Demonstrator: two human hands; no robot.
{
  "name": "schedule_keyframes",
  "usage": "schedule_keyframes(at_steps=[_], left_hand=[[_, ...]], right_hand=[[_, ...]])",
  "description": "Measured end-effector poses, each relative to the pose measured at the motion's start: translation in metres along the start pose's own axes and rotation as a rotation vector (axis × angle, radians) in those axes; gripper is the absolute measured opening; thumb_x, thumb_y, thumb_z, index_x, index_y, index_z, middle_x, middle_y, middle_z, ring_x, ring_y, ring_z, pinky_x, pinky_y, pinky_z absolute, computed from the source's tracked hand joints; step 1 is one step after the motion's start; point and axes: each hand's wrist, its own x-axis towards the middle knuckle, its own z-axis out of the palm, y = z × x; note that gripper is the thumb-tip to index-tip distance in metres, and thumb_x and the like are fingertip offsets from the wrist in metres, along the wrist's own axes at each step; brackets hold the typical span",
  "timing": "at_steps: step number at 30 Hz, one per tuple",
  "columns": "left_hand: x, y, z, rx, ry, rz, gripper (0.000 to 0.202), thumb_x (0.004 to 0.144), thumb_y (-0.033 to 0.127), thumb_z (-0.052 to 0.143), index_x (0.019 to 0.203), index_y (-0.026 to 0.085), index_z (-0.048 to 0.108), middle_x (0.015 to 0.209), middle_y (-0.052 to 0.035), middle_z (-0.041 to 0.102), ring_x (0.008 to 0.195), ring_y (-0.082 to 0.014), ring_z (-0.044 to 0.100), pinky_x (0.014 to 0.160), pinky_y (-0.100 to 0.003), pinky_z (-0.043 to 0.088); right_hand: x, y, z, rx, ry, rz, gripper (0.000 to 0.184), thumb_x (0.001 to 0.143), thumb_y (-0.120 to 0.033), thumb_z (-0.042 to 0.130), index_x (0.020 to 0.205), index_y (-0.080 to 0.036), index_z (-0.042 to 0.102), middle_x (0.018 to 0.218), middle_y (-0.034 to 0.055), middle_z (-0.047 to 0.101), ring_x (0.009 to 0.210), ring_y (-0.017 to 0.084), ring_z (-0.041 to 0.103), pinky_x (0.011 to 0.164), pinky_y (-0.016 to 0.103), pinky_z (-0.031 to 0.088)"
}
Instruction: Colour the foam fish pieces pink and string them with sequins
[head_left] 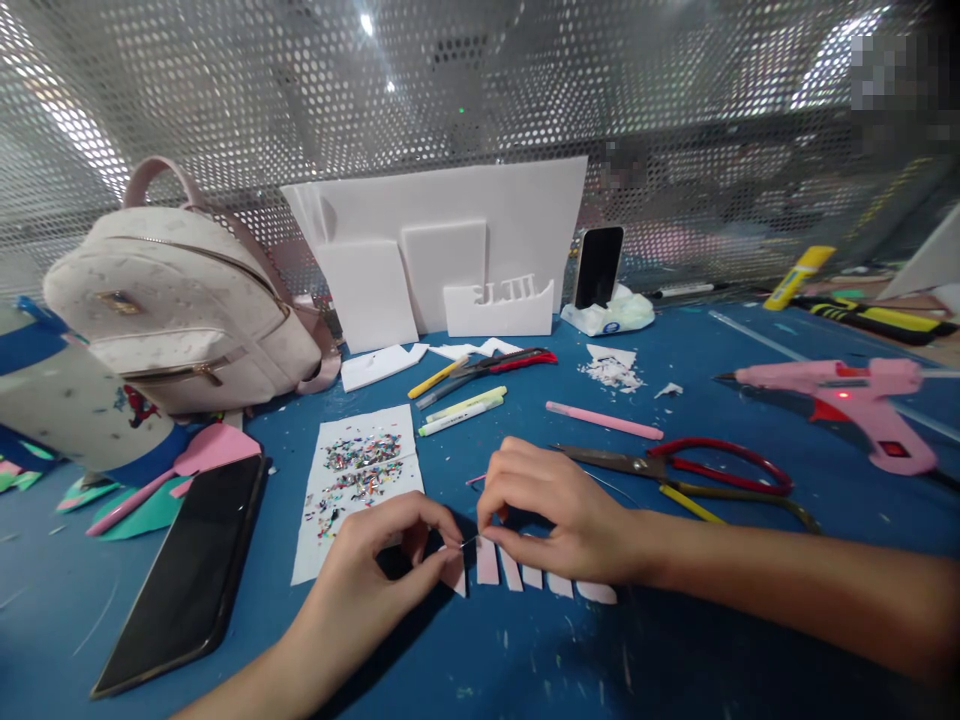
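Both my hands meet low in the middle of the blue table. My left hand is closed in a pinch on a small pale pink strip. My right hand is pinched too, its fingertips touching the same spot, on something thin that I cannot make out. A row of several pale pink strips lies on the table just under and in front of my right hand. A white sheet with coloured glitter lies just beyond my left hand.
A black phone lies at the left, a white and pink backpack behind it. Red-handled scissors and a pink glue gun lie right. White foam boards, pens, a pink pen and a propped phone stand farther back.
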Motion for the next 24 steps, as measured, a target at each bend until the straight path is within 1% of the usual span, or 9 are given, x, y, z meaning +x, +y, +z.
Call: schedule_keyframes(at_steps=[6,10,15,24], left_hand=[[-0.0013,-0.0005,0.0022,-0.011,-0.022,0.023,0.016,0.085,0.013,0.060,0.080,0.024,0.070,0.075,0.0032,0.071,0.064,-0.0114,0.055,0.062,-0.024,0.042],[-0.0031,0.0003,0.0056,-0.031,-0.013,0.037,0.015,0.086,0.013,0.059,0.082,0.023,0.069,0.076,0.0023,0.071,0.065,-0.0111,0.057,0.061,-0.023,0.042],[-0.0041,0.0021,0.0068,-0.030,0.010,0.036,0.015,0.085,0.011,0.060,0.083,0.022,0.069,0.077,0.0015,0.070,0.065,-0.0117,0.055,0.062,-0.024,0.042],[-0.0051,0.0012,0.0047,-0.033,0.054,0.027,0.014,0.086,0.012,0.061,0.082,0.023,0.068,0.075,0.0027,0.070,0.065,-0.0117,0.054,0.062,-0.023,0.043]], right_hand=[[-0.0012,0.0005,0.0012,-0.020,-0.009,-0.007,0.007,0.095,-0.021,0.057,0.089,-0.018,0.060,0.080,0.0025,0.060,0.077,0.016,0.051,0.069,0.031,0.039],[-0.0021,0.0010,0.0022,-0.046,-0.015,-0.040,0.007,0.095,-0.021,0.057,0.089,-0.018,0.060,0.081,0.0025,0.061,0.076,0.016,0.051,0.070,0.031,0.039],[-0.0018,0.0004,0.0022,-0.055,-0.012,-0.046,0.008,0.095,-0.022,0.056,0.089,-0.019,0.060,0.080,0.0023,0.061,0.076,0.016,0.051,0.069,0.031,0.039],[-0.0007,-0.0012,0.0006,-0.033,0.037,-0.033,0.006,0.092,-0.018,0.057,0.087,-0.018,0.059,0.078,0.0018,0.059,0.074,0.015,0.051,0.068,0.031,0.039]])
